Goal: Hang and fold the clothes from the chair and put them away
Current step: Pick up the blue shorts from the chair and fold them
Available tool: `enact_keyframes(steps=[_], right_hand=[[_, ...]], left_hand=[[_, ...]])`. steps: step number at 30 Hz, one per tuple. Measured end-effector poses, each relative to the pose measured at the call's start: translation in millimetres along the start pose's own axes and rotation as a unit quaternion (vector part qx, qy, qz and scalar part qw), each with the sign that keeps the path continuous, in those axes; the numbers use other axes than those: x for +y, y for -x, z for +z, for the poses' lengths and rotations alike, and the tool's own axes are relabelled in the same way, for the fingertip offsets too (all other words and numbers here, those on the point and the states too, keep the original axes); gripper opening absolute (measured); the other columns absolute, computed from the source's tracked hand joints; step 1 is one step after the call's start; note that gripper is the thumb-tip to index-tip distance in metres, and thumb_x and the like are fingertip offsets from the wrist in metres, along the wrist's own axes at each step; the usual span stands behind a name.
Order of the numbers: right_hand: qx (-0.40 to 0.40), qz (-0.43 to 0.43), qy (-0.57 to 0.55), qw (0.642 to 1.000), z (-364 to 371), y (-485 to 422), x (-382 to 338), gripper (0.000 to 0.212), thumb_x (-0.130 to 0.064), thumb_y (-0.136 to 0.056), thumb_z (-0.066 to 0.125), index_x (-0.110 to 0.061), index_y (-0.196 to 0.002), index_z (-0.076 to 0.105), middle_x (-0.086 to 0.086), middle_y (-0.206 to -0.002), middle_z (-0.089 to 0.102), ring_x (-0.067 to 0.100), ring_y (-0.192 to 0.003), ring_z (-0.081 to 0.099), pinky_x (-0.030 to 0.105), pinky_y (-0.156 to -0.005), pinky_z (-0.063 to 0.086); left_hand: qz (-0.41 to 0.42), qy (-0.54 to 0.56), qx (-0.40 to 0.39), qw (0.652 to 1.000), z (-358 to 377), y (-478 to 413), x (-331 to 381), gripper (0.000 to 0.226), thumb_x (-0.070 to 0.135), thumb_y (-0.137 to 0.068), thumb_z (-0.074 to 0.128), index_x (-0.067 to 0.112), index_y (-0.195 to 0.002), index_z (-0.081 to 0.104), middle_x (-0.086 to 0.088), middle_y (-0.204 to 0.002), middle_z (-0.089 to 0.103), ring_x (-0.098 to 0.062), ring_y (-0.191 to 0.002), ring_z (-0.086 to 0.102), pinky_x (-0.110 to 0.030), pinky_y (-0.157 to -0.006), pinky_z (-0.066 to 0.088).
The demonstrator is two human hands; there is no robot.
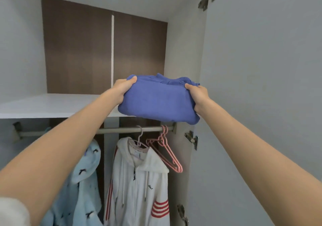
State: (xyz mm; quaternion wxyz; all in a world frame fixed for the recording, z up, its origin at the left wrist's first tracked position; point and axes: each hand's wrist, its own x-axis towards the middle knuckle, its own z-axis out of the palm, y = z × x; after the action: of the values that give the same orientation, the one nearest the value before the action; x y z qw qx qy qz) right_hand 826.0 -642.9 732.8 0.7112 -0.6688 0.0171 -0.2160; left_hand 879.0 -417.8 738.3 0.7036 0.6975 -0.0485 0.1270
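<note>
A folded blue garment (156, 98) is held up at the front edge of the white wardrobe shelf (52, 104), toward its right end. My left hand (122, 90) grips its left side, thumb on top. Its right side is gripped by my right hand (197, 95). Both arms reach up from below. Whether the garment touches the shelf I cannot tell.
Below the shelf a metal rail (122, 130) carries a white zip hoodie with red stripes (139, 182), a light blue fleece (85, 182) and empty pink hangers (167, 149). The open wardrobe door (261, 86) stands at the right, with hinges along its edge.
</note>
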Motion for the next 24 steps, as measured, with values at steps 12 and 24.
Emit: enact_keyframes(steps=[12, 24], right_hand=[[0.035, 0.024, -0.059, 0.997, 66.8, -148.0, 6.4, 0.020, -0.015, -0.094, 0.055, -0.014, -0.114, 0.053, 0.009, -0.121, 0.061, 0.026, -0.099, 0.057, 0.038, -0.092, 0.047], [0.094, 0.029, -0.084, 0.992, 132.1, -282.6, 35.9, 0.020, -0.004, -0.093, 0.054, -0.008, -0.113, 0.050, 0.008, -0.090, 0.054, 0.028, -0.095, 0.058, 0.039, -0.082, 0.048]], left_hand=[[0.082, -0.091, -0.041, 0.992, 20.9, -191.3, 5.2, 0.043, 0.041, -0.096, 0.050, 0.012, -0.128, 0.056, -0.005, -0.124, 0.060, -0.021, -0.100, 0.058, -0.028, -0.082, 0.043], [0.118, -0.192, -0.106, 0.969, 64.2, -393.0, -3.6, 0.041, 0.038, -0.093, 0.058, 0.006, -0.118, 0.063, -0.011, -0.116, 0.064, -0.023, -0.096, 0.058, -0.030, -0.082, 0.043]])
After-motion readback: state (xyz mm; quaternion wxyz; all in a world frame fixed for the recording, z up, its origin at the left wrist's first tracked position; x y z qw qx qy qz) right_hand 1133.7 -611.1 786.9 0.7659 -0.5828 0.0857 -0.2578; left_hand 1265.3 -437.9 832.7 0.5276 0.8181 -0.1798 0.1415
